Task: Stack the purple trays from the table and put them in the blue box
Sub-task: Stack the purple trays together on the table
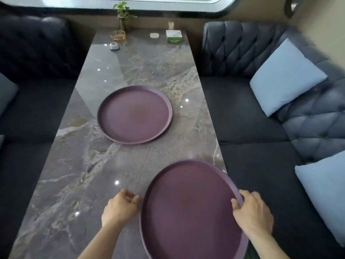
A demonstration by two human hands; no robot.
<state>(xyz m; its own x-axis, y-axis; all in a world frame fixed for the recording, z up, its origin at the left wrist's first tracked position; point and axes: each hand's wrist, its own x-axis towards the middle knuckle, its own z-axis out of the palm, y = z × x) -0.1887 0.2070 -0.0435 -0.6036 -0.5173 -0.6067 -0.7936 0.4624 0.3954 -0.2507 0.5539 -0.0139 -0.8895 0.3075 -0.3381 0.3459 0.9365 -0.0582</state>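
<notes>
Two round purple trays lie on the marble table (78,165). The far tray (134,114) sits flat near the table's middle. The near tray (188,208) lies at the front right, its right side reaching past the table's edge. My right hand (252,212) grips the near tray's right rim, thumb over the lip. My left hand (121,207) rests on the table just left of that tray's rim, fingers curled with nothing in them; whether it touches the rim I cannot tell. No blue box is in view.
Dark tufted sofas flank the table, with pale blue cushions (285,77) on the right one. At the table's far end stand a plant in a vase (122,15), a green and white box (174,36) and several small items.
</notes>
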